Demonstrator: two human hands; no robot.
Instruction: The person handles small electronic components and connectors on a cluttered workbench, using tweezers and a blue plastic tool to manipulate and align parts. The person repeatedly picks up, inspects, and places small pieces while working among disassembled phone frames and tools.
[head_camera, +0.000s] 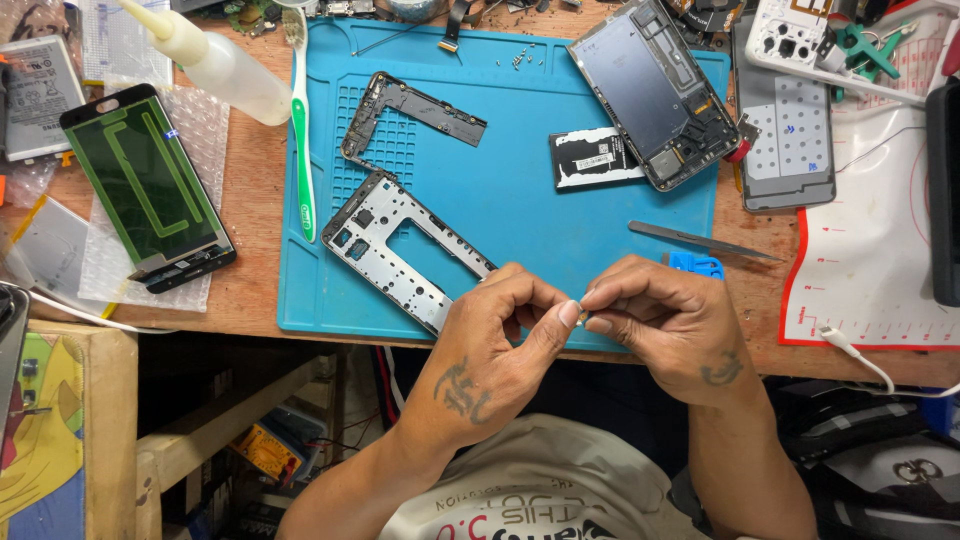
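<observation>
My left hand and my right hand meet at the near edge of the blue work mat. Their fingertips pinch a tiny part between them; it is too small to tell what it is. Just left of my left hand lies a grey phone middle frame, partly hidden under my fingers. A black inner frame piece rests further up the mat. An opened phone body and a black battery lie at the mat's upper right.
Metal tweezers and a blue pry tool lie right of my hands. A green-backed screen sits on bubble wrap at left, beside a green toothbrush and a squeeze bottle. A grey back cover and white cable lie at right.
</observation>
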